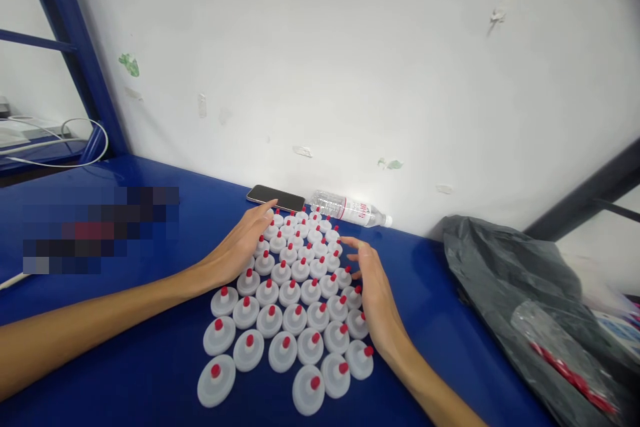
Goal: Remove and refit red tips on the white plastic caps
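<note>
Several white round caps with red nozzle tips (290, 300) stand upright in close rows on the blue table (165, 360). My left hand (240, 247) lies along the left edge of the group, fingers stretched flat toward the far rows. My right hand (373, 293) rests against the right edge of the group, fingers spread and open. Neither hand holds anything; both flank the caps.
A black phone (276, 197) lies by the wall behind the caps, next to a clear plastic water bottle (350, 209) on its side. A grey plastic bag (520, 280) with a clear packet of red parts (565, 353) sits at right. White cables (60, 147) lie far left.
</note>
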A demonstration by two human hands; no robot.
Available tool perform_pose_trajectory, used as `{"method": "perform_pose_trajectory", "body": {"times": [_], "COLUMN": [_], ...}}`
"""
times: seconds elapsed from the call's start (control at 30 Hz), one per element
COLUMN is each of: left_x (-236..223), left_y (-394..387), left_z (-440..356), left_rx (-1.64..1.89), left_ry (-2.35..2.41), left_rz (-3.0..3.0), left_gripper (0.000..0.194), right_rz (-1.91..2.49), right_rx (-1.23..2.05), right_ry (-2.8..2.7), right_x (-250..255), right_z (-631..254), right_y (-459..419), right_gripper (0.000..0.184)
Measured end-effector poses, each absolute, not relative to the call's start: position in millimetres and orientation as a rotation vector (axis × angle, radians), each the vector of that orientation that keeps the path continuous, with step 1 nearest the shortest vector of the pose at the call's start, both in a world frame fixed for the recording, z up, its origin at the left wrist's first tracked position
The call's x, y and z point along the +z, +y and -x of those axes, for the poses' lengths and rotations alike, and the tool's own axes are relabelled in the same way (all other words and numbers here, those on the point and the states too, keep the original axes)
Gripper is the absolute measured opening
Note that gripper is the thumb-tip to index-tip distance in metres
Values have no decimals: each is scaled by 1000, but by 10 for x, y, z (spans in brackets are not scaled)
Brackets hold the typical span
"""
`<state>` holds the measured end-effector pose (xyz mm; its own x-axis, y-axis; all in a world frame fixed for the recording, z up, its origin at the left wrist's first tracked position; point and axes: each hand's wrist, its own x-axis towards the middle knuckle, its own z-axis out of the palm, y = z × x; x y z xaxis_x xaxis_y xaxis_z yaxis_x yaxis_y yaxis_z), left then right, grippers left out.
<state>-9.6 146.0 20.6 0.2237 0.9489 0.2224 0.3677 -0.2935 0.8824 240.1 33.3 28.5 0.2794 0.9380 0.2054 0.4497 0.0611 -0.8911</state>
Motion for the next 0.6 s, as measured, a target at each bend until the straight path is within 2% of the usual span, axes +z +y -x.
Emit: {"method": "perform_pose_trajectory", "body": {"times": [0.3,0.6], "left_x": [213,233], "left_y": [1441,1446], "left_z": [95,107], "left_rx": [1041,1011], "left_ry": [1227,1230], "left_rz": [-1795,-1811], "left_gripper": [77,84], "right_rz": [1544,1529], "right_rx": [644,683], "right_ry": [-1356,-1360], "right_x": [264,258], "right_z": [-2420,-2414], "right_y": [348,347], "right_gripper": [72,70]}}
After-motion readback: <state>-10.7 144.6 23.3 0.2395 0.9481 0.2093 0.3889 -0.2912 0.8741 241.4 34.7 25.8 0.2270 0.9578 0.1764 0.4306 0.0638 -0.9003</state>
